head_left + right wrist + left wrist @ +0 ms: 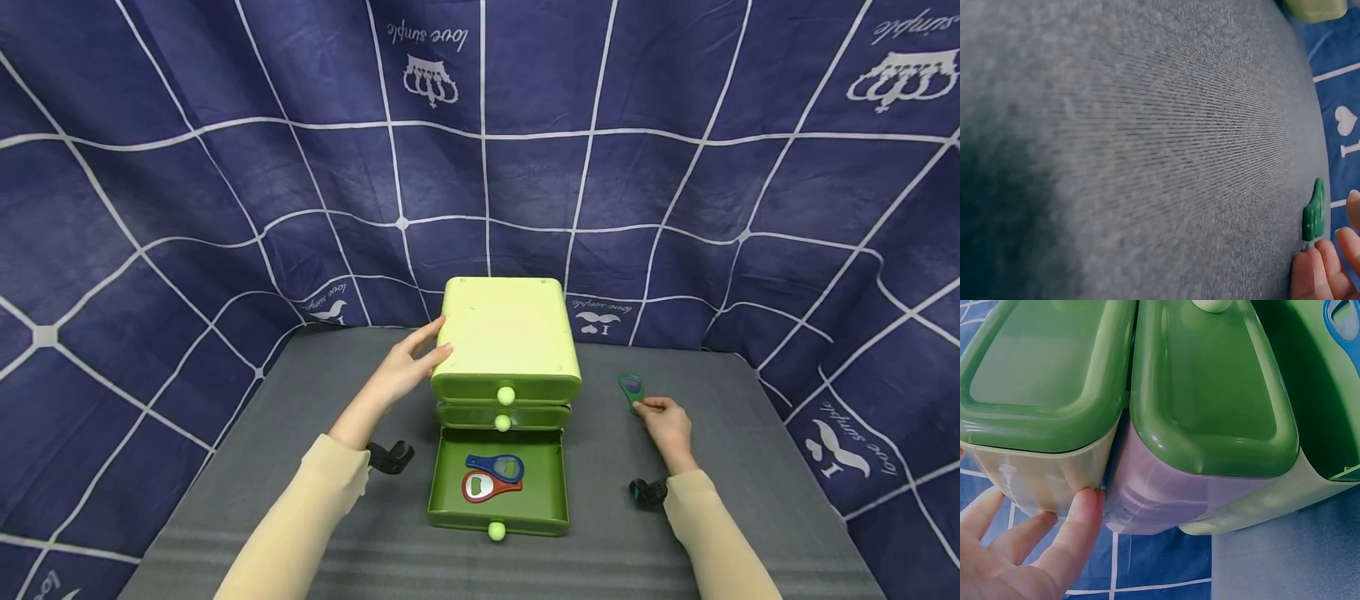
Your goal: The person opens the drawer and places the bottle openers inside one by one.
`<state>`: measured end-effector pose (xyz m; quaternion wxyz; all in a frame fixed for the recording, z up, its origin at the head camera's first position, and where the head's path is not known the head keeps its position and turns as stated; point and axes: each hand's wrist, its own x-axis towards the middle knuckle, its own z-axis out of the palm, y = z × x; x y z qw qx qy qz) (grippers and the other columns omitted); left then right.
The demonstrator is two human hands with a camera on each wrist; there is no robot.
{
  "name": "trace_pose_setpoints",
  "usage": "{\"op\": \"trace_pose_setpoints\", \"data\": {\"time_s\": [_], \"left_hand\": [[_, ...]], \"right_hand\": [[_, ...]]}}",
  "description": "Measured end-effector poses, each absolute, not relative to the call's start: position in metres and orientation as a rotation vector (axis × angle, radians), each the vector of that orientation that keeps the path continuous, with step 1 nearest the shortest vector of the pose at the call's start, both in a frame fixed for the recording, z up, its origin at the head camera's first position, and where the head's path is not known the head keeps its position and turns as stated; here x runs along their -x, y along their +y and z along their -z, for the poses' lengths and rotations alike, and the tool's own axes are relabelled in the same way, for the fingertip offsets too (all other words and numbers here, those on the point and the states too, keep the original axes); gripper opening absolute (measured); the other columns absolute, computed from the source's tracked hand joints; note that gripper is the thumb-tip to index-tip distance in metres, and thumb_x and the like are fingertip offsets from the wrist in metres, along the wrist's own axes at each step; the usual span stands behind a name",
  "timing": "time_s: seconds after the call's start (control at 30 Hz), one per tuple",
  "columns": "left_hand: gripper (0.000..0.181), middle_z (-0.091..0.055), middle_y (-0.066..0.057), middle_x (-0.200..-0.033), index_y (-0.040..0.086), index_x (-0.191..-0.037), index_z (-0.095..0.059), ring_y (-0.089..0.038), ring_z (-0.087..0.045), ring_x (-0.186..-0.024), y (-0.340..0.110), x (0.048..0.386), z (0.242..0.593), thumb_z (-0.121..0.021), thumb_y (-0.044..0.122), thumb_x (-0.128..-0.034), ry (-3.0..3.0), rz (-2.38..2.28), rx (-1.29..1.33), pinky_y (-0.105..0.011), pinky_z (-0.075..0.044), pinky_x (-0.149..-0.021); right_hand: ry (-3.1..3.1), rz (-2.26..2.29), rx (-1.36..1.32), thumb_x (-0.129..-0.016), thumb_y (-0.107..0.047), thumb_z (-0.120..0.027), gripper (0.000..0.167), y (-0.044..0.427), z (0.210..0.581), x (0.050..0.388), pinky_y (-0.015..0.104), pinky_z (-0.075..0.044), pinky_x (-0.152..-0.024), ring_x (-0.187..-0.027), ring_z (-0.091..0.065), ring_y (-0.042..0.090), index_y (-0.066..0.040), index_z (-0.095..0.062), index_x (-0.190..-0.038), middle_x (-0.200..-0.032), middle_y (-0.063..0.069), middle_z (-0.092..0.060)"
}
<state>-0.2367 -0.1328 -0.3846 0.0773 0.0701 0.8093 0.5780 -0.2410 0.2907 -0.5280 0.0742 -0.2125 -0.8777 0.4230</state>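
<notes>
A small green drawer cabinet [510, 329] with a pale top stands on the grey table. Its bottom drawer [540, 500] is pulled out and holds a blue bottle opener [495, 467] and a red bottle opener [480, 486], partly overlapping. My left hand [405, 367] rests against the cabinet's left side; in the left wrist view its extended fingertips [1085, 503] touch the side of the top tier. To the right of the cabinet, my right hand [667, 425] pinches the handle end of a green bottle opener [632, 384], also seen in the right wrist view [1314, 212].
The middle drawer [468, 416] and top drawer [465, 388] are pushed in, each with a round knob. A blue curtain [525, 183] with white lines hangs behind and beside the grey table [360, 533]. Black straps with small devices sit at both wrists.
</notes>
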Motion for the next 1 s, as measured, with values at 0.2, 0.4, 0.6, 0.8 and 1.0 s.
{"op": "trace_pose_setpoints", "data": {"time_s": [0.2, 0.4, 0.6, 0.8, 1.0], "left_hand": [[0.064, -0.031, -0.006, -0.161, 0.031, -0.155, -0.032, -0.029, -0.05, -0.134, -0.132, 0.236, 0.383, -0.061, 0.038, -0.098, 2.412, -1.743, -0.193, -0.044, -0.048, -0.104], [0.064, -0.032, -0.005, -0.161, 0.032, -0.154, -0.032, -0.03, -0.055, -0.128, -0.131, 0.237, 0.384, -0.061, 0.04, -0.0977, 2.426, -1.726, -0.188, -0.044, -0.049, -0.103], [0.064, -0.031, -0.006, -0.161, 0.032, -0.155, -0.032, -0.029, -0.048, -0.136, -0.132, 0.237, 0.385, -0.061, 0.039, -0.098, 2.425, -1.729, -0.19, -0.046, -0.048, -0.104], [0.064, -0.031, -0.006, -0.161, 0.032, -0.155, -0.032, -0.028, -0.043, -0.139, -0.132, 0.237, 0.385, -0.061, 0.039, -0.098, 2.429, -1.727, -0.195, -0.046, -0.047, -0.105], [0.064, -0.032, -0.005, -0.16, 0.031, -0.155, -0.032, -0.029, -0.051, -0.132, -0.131, 0.237, 0.385, -0.061, 0.038, -0.0979, 2.424, -1.737, -0.189, -0.045, -0.048, -0.103]], "right_hand": [[-2.657, -1.203, 0.652, -0.093, -0.02, -0.066, 0.035, 0.286, 0.529, 0.247, 0.045, -0.053, -0.078, -0.095, -0.066, 0.039, 0.007, -0.064, -0.115, -0.107, 0.026, -0.07], [-2.642, -1.121, 0.648, -0.092, -0.017, -0.067, 0.034, 0.281, 0.533, 0.251, 0.05, -0.05, -0.084, -0.097, -0.062, 0.043, 0.011, -0.063, -0.111, -0.104, 0.029, -0.067], [-2.682, -1.047, 0.69, -0.09, -0.015, -0.069, 0.034, 0.276, 0.532, 0.254, 0.053, -0.045, -0.09, -0.101, -0.057, 0.044, 0.011, -0.062, -0.111, -0.105, 0.029, -0.063], [-2.745, -1.028, 0.737, -0.089, -0.013, -0.069, 0.034, 0.275, 0.527, 0.255, 0.055, -0.045, -0.094, -0.106, -0.058, 0.047, 0.01, -0.062, -0.112, -0.115, 0.031, -0.063], [-2.757, -1.035, 0.732, -0.088, -0.011, -0.07, 0.03, 0.276, 0.525, 0.254, 0.054, -0.046, -0.091, -0.103, -0.058, 0.046, 0.01, -0.062, -0.108, -0.111, 0.031, -0.063]]}}
